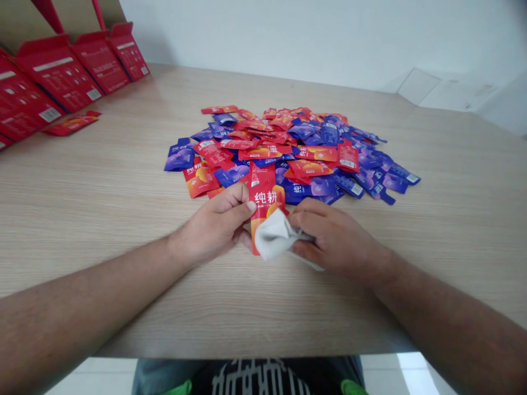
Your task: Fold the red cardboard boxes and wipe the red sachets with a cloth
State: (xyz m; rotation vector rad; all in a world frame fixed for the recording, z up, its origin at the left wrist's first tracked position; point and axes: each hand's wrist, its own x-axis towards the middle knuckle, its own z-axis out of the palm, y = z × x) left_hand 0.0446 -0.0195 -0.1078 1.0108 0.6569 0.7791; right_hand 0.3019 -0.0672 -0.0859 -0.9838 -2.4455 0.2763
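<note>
My left hand (224, 219) pinches the left edge of a red and orange sachet (263, 186) with white lettering, holding it upright just in front of the pile. My right hand (329, 236) is closed on a crumpled white cloth (272, 235), which covers the lower right part of the sachet. Part of the cloth hangs below the right fingers. Right behind both hands lies a heap of red sachets (310, 167) and purple sachets (181, 155), overlapping in many directions.
Several red boxes (61, 74) with raised flaps stand at the back left of the wooden table (123, 192). One red sachet (73, 124) lies beside them. A white wall (288, 38) runs along the back. The table's front edge is close to my body.
</note>
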